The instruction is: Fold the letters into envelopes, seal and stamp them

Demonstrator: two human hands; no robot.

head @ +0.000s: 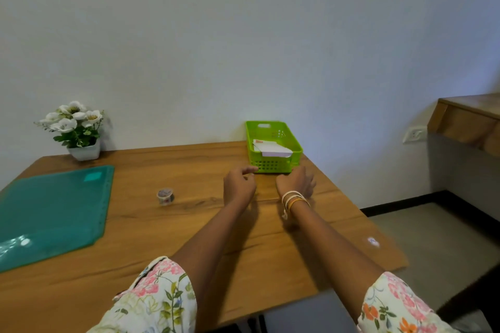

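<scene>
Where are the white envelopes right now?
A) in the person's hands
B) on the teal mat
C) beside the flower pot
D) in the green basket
D: the white envelopes lie inside the green basket at the table's far edge.

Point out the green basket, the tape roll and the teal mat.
green basket (273,166): head view, front perforated wall.
tape roll (165,196): head view, its side.
teal mat (54,205): head view, middle of its surface.
</scene>
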